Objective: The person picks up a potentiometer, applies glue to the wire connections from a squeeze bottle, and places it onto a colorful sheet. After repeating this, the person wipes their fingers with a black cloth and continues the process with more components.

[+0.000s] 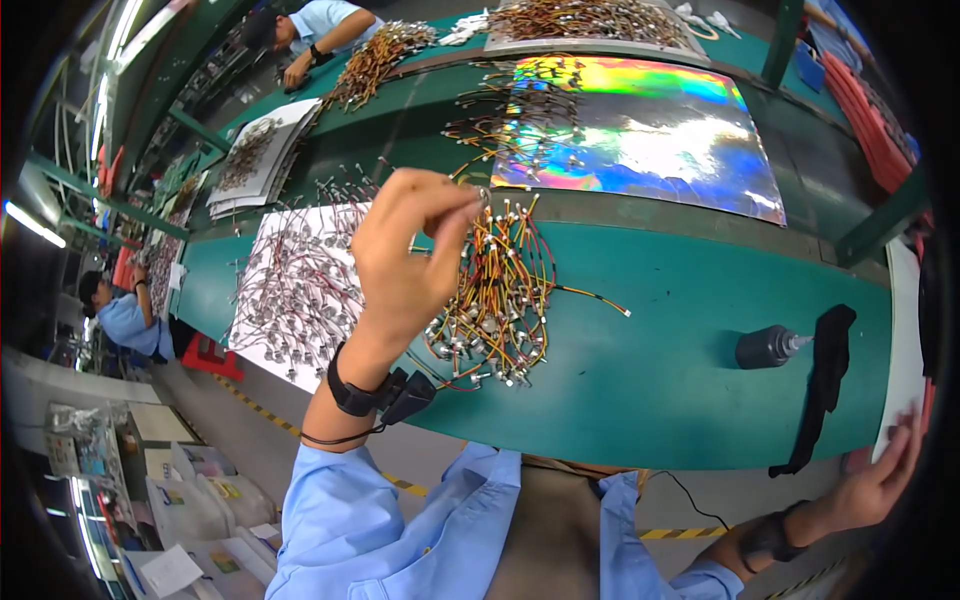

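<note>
My left hand [412, 250] is raised over the table, thumb and forefinger pinched together. Something small and silvery shows at its fingertips, too small to name. Just beyond and below it lies a heap of yellow, red and black wire leads [495, 300] with metal and white ends. Beside the wrist, a white sheet [262, 345] bears many thin dark-red wire leads [305, 265] with silvery ends. At the far right, my right hand [880, 485] has its fingers stretched out near the edge of a white panel [900, 340]; whether they touch is unclear.
On the green table [650, 390] are a dark bottle [765, 347] with a nozzle and a black cloth strip [825, 375]. Behind lies a shiny rainbow-coloured sheet [650, 140], partly under more wire leads. A co-worker [320, 25] sits at the far left; green posts [885, 215] stand nearby.
</note>
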A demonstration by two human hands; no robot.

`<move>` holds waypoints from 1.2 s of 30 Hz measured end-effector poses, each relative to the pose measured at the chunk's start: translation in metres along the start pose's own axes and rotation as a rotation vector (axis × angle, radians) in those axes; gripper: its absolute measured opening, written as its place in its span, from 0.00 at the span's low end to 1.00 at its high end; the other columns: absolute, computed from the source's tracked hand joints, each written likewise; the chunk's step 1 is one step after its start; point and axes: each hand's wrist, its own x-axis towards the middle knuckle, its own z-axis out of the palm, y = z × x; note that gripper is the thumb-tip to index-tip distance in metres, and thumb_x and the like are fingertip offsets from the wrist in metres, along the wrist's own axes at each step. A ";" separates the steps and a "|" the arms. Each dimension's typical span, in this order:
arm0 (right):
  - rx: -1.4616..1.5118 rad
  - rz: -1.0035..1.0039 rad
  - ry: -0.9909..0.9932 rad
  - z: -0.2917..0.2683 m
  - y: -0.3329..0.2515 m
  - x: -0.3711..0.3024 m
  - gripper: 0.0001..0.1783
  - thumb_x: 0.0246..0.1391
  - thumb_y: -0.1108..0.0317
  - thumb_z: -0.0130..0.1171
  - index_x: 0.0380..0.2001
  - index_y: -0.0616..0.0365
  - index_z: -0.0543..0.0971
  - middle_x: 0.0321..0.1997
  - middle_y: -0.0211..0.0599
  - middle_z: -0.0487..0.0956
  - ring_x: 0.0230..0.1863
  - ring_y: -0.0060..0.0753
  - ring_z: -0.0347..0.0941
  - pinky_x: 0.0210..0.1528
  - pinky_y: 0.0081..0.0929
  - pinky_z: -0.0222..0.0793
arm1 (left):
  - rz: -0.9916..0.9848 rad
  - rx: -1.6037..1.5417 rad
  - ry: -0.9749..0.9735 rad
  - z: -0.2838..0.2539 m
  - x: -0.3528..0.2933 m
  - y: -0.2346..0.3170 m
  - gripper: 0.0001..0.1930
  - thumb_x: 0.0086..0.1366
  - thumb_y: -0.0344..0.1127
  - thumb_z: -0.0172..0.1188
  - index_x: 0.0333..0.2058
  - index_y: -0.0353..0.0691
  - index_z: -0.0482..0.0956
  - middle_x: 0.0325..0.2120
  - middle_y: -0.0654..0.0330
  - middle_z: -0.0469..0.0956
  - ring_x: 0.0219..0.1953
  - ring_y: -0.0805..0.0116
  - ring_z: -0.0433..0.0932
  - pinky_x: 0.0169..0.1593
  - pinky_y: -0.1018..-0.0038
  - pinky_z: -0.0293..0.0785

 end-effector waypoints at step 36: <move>1.622 1.218 -1.346 0.124 -0.161 -0.097 0.18 0.50 0.70 0.57 0.44 0.65 0.69 0.36 0.35 0.77 0.22 0.10 0.61 0.20 0.09 0.53 | 0.565 -0.010 -0.048 0.057 -0.061 0.013 0.18 0.34 0.23 0.61 0.30 0.37 0.77 0.28 0.59 0.71 0.25 0.65 0.71 0.26 0.74 0.69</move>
